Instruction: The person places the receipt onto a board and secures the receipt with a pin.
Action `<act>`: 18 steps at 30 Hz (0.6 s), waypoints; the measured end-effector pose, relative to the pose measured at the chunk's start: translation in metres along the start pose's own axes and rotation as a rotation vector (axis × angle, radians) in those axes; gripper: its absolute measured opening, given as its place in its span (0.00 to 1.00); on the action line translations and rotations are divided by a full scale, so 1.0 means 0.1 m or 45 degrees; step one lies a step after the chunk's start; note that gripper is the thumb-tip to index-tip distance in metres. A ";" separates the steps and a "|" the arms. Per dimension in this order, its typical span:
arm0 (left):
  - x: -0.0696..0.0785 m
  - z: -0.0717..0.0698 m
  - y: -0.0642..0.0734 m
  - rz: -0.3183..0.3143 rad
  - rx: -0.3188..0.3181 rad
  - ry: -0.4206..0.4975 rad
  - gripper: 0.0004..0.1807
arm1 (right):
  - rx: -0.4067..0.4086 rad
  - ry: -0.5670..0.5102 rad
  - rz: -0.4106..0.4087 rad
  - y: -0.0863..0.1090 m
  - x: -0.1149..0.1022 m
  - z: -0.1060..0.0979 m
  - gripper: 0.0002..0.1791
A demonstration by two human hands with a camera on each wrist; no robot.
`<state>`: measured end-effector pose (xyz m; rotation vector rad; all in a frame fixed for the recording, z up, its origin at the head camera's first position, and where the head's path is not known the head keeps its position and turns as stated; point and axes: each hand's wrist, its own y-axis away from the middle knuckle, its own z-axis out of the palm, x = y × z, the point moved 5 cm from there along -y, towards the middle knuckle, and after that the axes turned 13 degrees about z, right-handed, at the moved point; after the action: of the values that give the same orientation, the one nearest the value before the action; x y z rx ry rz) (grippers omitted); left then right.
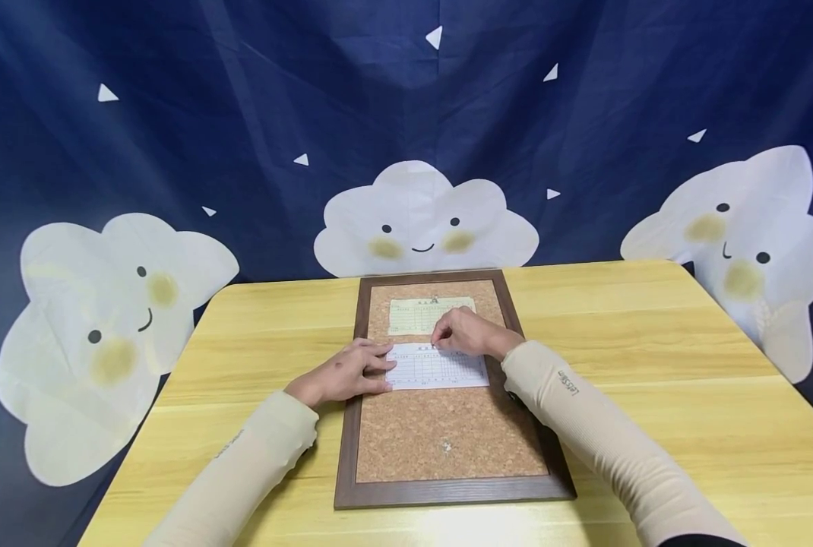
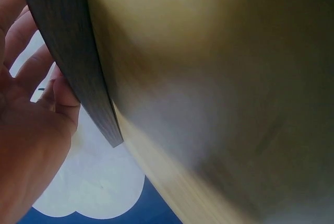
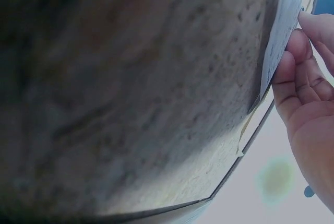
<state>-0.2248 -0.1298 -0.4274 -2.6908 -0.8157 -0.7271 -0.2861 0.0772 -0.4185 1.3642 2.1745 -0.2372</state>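
Observation:
A white printed form (image 1: pixel 439 368) lies across the middle of a cork board (image 1: pixel 441 425) with a dark brown frame (image 1: pixel 454 490). My left hand (image 1: pixel 348 372) rests on the form's left edge with its fingers spread; in the left wrist view, the hand (image 2: pixel 31 93) shows beside the frame. At the form's top edge, my right hand (image 1: pixel 471 333) pinches a small pin, mostly hidden by the fingertips. The right wrist view shows that hand (image 3: pixel 308 83) with curled fingers against the paper (image 3: pixel 282 31). Above it, a yellowish form (image 1: pixel 406 317) has a small pin (image 1: pixel 435 299) at its top.
Small shiny pieces, perhaps pins (image 1: pixel 447 447), sit on the lower cork. The board lies on a light wooden table (image 1: pixel 653 342), its far end near the table's back edge. Behind hangs a dark blue cloth (image 1: pixel 379 91) with clouds.

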 end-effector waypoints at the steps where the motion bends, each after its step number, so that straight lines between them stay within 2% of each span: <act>1: 0.00 0.00 0.00 0.001 0.001 -0.001 0.27 | -0.002 0.000 -0.001 0.00 0.00 0.00 0.08; 18: 0.01 -0.02 0.00 -0.009 -0.008 0.006 0.27 | -0.042 0.035 0.058 -0.02 -0.01 -0.01 0.06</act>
<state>-0.2248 -0.1294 -0.4253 -2.6923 -0.8237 -0.7381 -0.2877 0.0760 -0.4175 1.4048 2.1571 -0.1659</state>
